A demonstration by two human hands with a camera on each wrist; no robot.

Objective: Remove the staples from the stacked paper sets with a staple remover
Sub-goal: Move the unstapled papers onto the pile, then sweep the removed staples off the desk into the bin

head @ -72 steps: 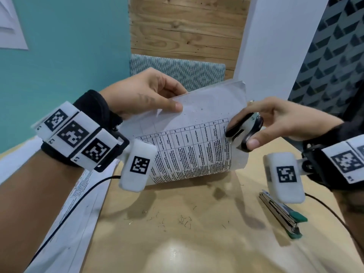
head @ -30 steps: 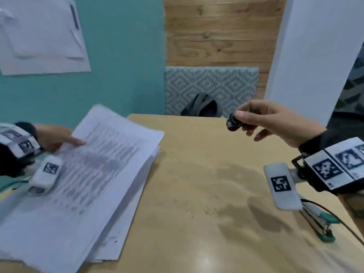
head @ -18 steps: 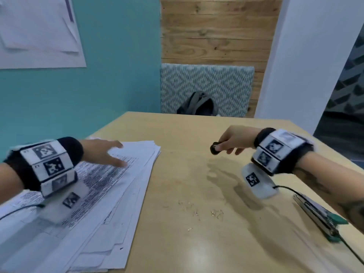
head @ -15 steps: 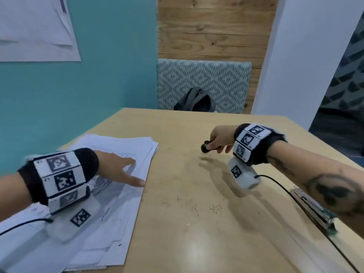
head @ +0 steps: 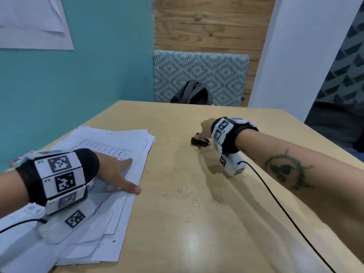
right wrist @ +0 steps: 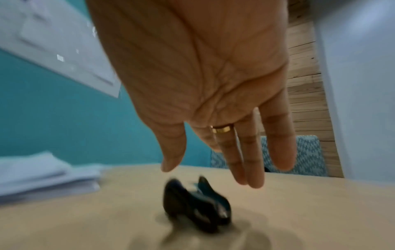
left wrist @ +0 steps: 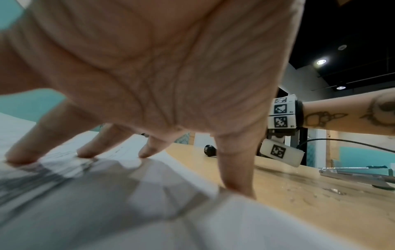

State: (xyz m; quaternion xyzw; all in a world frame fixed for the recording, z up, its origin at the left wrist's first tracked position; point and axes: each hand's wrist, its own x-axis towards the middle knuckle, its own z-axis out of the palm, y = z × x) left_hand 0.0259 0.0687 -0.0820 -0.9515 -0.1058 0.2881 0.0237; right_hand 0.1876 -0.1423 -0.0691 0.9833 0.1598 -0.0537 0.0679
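**Staple remover on the table, both hands spread**

Teal wall and wood panelling stand behind a pale wooden table [head: 197,233] in the head view. On its left lies a loose stack of papers [head: 118,142], and the left hand [head: 116,174] rests flat on it, fingers spread and thumb reaching the stack's right edge. Far right of centre, the black staple remover [head: 199,142] sits on the bare wood, just under the right hand [head: 204,128], well apart from the papers. Pulled staples [head: 189,196] are scattered on the wood between the two arms.

From the left wrist, the straight fingers [left wrist: 149,148] press their tips onto the paper, holding nothing. Farther off, the staple remover [left wrist: 210,150] shows past the index finger, and a stapler [left wrist: 359,174] lies at the right.

From the right wrist, the right hand [right wrist: 213,84] hangs spread, fingers straight with a gold ring [right wrist: 222,129] on one. The blurred staple remover [right wrist: 196,203] lies on the table below the fingertips, apart from them.
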